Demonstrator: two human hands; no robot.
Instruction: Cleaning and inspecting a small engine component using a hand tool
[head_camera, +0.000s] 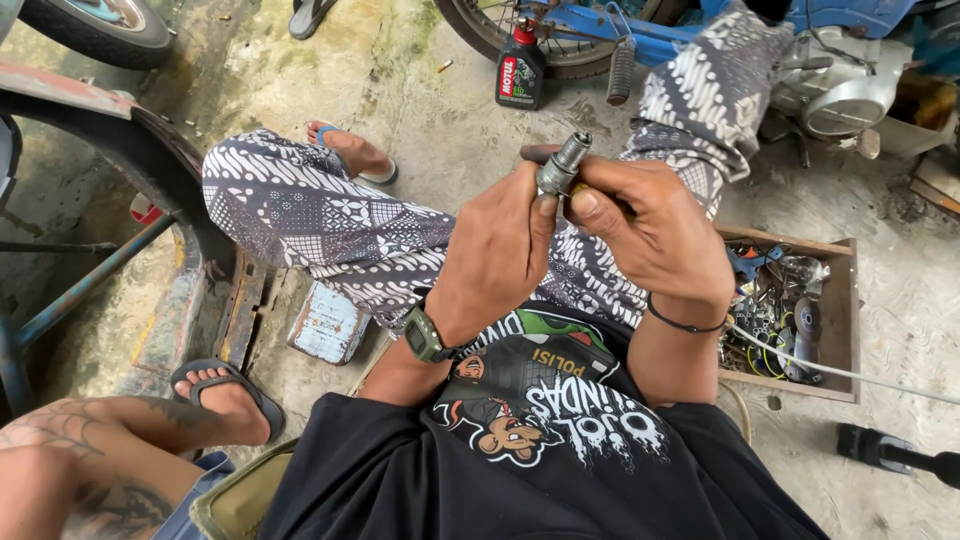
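Both my hands are raised in front of me over my lap. My left hand pinches a small grey metal spark plug near its lower end, thumb against it. My right hand closes around the same plug from the right, and a yellowish tool handle shows between its fingers, mostly hidden. The plug's threaded tip points up and away. A green watch sits on my left wrist and a black band on my right wrist.
A black oil bottle stands on the concrete floor by a blue motorbike. A wooden box of metal parts lies at right. Another person's tattooed leg and sandalled foot are at lower left, beside a rusty frame.
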